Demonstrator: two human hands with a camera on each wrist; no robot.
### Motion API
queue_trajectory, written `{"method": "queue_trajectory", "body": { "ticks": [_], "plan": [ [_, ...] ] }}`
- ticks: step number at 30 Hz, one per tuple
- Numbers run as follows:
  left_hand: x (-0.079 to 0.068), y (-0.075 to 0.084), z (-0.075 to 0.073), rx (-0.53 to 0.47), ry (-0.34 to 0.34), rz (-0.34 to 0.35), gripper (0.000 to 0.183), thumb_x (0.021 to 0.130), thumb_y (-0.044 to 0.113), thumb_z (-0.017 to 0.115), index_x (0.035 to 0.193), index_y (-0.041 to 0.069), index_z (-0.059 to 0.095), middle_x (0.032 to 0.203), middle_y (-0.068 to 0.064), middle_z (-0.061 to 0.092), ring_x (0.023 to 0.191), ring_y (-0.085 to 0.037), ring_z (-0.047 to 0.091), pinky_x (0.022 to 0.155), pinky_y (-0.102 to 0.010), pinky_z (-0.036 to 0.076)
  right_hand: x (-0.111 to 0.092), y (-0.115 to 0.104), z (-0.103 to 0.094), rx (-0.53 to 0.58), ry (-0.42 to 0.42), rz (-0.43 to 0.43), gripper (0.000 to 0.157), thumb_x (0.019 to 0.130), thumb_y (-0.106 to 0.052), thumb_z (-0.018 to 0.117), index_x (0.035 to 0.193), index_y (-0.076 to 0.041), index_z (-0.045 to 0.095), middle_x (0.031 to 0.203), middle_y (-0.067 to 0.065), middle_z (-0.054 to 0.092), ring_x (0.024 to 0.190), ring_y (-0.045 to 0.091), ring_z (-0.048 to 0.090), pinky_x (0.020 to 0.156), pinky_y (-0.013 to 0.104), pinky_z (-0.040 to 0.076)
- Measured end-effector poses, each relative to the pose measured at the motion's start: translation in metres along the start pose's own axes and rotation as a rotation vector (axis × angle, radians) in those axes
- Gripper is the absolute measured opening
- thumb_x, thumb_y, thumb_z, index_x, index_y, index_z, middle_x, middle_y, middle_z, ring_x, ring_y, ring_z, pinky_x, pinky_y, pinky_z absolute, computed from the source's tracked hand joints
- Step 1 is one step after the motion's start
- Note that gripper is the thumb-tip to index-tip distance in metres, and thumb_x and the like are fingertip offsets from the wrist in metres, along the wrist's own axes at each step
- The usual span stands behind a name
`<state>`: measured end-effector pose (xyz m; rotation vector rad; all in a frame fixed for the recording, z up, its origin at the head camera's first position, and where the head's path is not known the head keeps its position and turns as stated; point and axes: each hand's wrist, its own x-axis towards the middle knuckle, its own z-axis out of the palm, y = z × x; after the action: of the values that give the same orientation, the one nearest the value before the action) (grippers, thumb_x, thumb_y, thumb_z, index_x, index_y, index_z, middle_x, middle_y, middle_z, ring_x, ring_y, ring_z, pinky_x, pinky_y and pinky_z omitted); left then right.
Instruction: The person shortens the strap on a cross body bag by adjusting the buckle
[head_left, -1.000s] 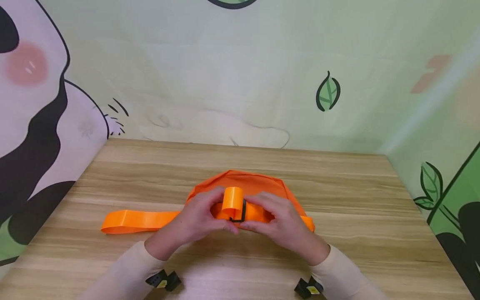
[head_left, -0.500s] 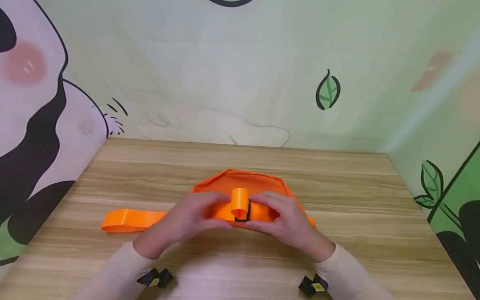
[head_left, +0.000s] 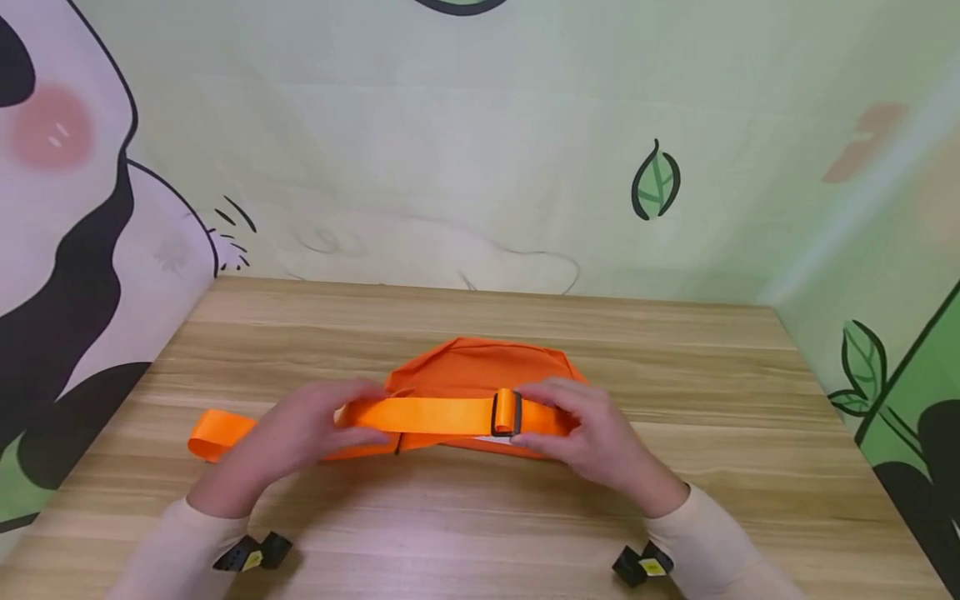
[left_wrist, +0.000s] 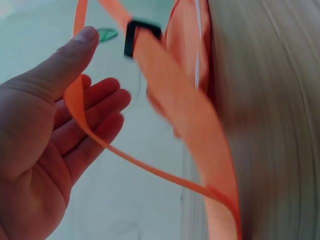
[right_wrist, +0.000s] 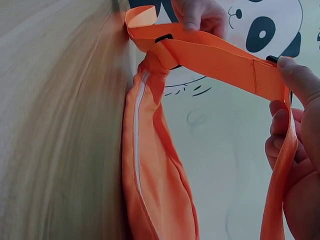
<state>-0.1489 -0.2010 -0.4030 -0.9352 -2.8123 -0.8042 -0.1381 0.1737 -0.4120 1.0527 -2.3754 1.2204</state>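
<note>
An orange waist bag (head_left: 487,367) with a white zipper (right_wrist: 137,135) lies on the table. In front of it, an orange strap (head_left: 442,415) stretches between the two hands. My left hand (head_left: 303,425) holds the strap at its left part; in the left wrist view the strap runs between thumb and fingers. At the other end, my right hand (head_left: 600,425) pinches the strap beside a black slider buckle (head_left: 495,414). A short loop of strap stands up through this slider. Another black buckle (left_wrist: 130,39) sits on the strap near the bag's left end.
The wood-grain table (head_left: 480,533) is backed by a wall (head_left: 450,167) with cartoon drawings. A folded loop of the strap (head_left: 217,433) reaches out to the left past the left wrist. Black wrist cameras sit below both sleeves.
The left hand has moved left, away from the right hand, drawing the strap straight. The tall loop at the slider has shrunk to a short one. My right hand has shifted slightly right.
</note>
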Motion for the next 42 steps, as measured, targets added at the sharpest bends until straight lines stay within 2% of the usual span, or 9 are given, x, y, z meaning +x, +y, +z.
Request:
{"method": "queue_trajectory", "body": {
  "ticks": [6,10,14,18,21,24,29,36,42],
  "plan": [
    [-0.01,-0.015,-0.006,0.035,-0.029,-0.037,0.041,0.087,0.029,0.092,0.123,0.014,0.078,0.115,0.004,0.08,0.1,-0.016,0.073,0.094,-0.045,0.063,-0.001,0.002,-0.001,0.0,-0.008,0.05,0.05,0.079,-0.009,0.096,0.126,-0.006,0.077,0.115,0.006,0.081,0.1,0.02,0.074,0.089,0.031,0.064],
    [-0.007,-0.012,0.001,-0.007,-0.037,-0.015,0.049,0.086,0.036,0.092,0.128,0.015,0.075,0.12,0.004,0.079,0.108,-0.019,0.074,0.097,-0.047,0.062,0.001,0.0,0.0,0.007,-0.013,0.068,0.05,0.081,-0.011,0.095,0.127,-0.007,0.077,0.114,0.005,0.081,0.097,0.017,0.072,0.085,0.029,0.063],
    [0.009,0.01,0.014,-0.125,-0.052,0.021,0.058,0.088,0.038,0.09,0.136,0.014,0.068,0.129,-0.001,0.076,0.117,-0.025,0.072,0.102,-0.05,0.06,0.004,-0.003,0.002,0.013,0.002,0.045,0.05,0.08,-0.009,0.096,0.126,-0.005,0.077,0.111,0.006,0.081,0.095,0.017,0.071,0.082,0.028,0.062],
    [0.03,0.039,0.032,-0.271,-0.074,0.065,0.065,0.091,0.035,0.089,0.144,0.011,0.061,0.14,-0.003,0.071,0.125,-0.024,0.068,0.109,-0.05,0.056,0.007,-0.006,0.003,0.001,0.01,0.011,0.051,0.079,-0.009,0.096,0.126,-0.006,0.077,0.113,0.006,0.081,0.099,0.02,0.073,0.086,0.031,0.062],
    [0.042,0.055,0.046,-0.377,-0.074,0.072,0.065,0.091,0.034,0.089,0.146,0.013,0.06,0.142,0.002,0.069,0.128,-0.018,0.066,0.113,-0.044,0.054,0.009,-0.006,0.004,0.004,0.005,-0.014,0.052,0.078,-0.008,0.096,0.126,-0.006,0.077,0.116,0.007,0.081,0.105,0.022,0.074,0.091,0.033,0.061],
    [0.05,0.064,0.054,-0.434,-0.038,0.074,0.056,0.092,0.029,0.089,0.141,0.016,0.064,0.134,0.004,0.073,0.119,-0.014,0.067,0.106,-0.036,0.058,0.009,-0.006,0.005,0.025,0.002,-0.028,0.052,0.078,-0.006,0.096,0.126,-0.005,0.076,0.117,0.008,0.081,0.106,0.023,0.074,0.091,0.032,0.061],
    [0.051,0.066,0.057,-0.438,0.013,0.07,0.046,0.091,0.026,0.089,0.132,0.016,0.068,0.124,0.003,0.075,0.102,-0.013,0.066,0.088,-0.028,0.06,0.006,-0.004,0.003,0.041,-0.016,-0.019,0.051,0.08,-0.005,0.094,0.127,-0.005,0.075,0.116,0.008,0.08,0.104,0.021,0.072,0.089,0.031,0.061],
    [0.048,0.061,0.053,-0.468,0.086,0.09,0.045,0.09,0.018,0.09,0.129,0.011,0.069,0.12,-0.002,0.077,0.097,-0.013,0.065,0.083,-0.027,0.059,0.0,-0.004,-0.005,-0.02,-0.061,0.022,0.05,0.085,-0.014,0.093,0.131,-0.012,0.073,0.117,0.001,0.076,0.103,0.014,0.065,0.088,0.029,0.056],
    [0.047,0.058,0.053,-0.498,0.101,0.113,0.049,0.088,0.013,0.091,0.131,0.008,0.069,0.122,-0.006,0.077,0.097,-0.013,0.065,0.083,-0.027,0.06,-0.003,0.0,-0.006,-0.037,-0.03,-0.058,0.048,0.085,-0.01,0.092,0.129,-0.01,0.073,0.106,0.001,0.073,0.093,0.013,0.061,0.081,0.026,0.054]
  ]
}}
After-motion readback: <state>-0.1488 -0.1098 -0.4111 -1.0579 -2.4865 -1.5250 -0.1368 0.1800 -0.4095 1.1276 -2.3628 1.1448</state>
